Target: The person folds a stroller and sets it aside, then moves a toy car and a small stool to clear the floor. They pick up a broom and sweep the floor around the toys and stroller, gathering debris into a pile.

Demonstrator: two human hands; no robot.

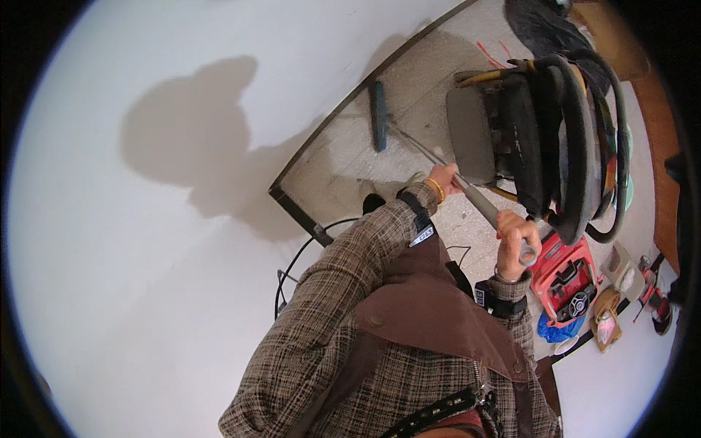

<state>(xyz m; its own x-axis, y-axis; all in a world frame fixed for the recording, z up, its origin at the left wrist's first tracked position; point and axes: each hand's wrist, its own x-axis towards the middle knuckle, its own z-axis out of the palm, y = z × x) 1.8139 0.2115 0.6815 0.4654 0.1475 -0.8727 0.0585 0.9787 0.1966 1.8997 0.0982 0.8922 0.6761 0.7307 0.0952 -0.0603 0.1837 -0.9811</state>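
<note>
A long-handled broom [480, 203] with a grey handle runs from my body toward the far wall corner. Its narrow blue-grey head [379, 117] rests on the speckled floor beside the dark skirting, bristles not clear. My left hand [445, 179], with a yellow bangle at the wrist, is wrapped round the handle partway down. Closer to me, my right hand [516, 244] grips the upper end, where the hanging hole pokes out. Both wrists carry dark straps over plaid sleeves.
Just right of the handle stands a chair [471, 135] heaped with black bags and curved tubing. Past it sit a red toy car [566, 281], a blue plastic bag [561, 328] and small items. A black cable [280, 288] curves along the white wall [182, 292] at left.
</note>
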